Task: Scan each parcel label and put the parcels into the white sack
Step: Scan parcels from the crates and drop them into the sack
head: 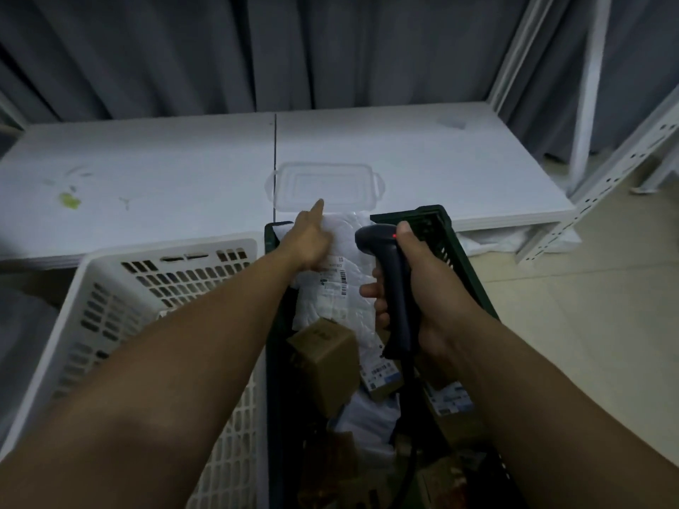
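The left grip [310, 240] is clamped on the left edge of a white parcel [345, 299], forefinger stretched along that edge, holding it above the green crate [437, 233]. Just right of it, the right grip [419, 284] is wrapped round the handle of a dark scanner [385, 259]. The scanner's head is beside the parcel's label [336, 279], and a red light is lit on it. Below both grips, a brown box [325, 358] and other parcels lie in the crate. Left of the left grip stands a white basket [165, 284]. Beyond both grips, the bench [165, 159] carries a clear lid [325, 183].

Parcels [325, 358] in crate [446, 247], basket [110, 273] to its left, table [147, 159] behind.
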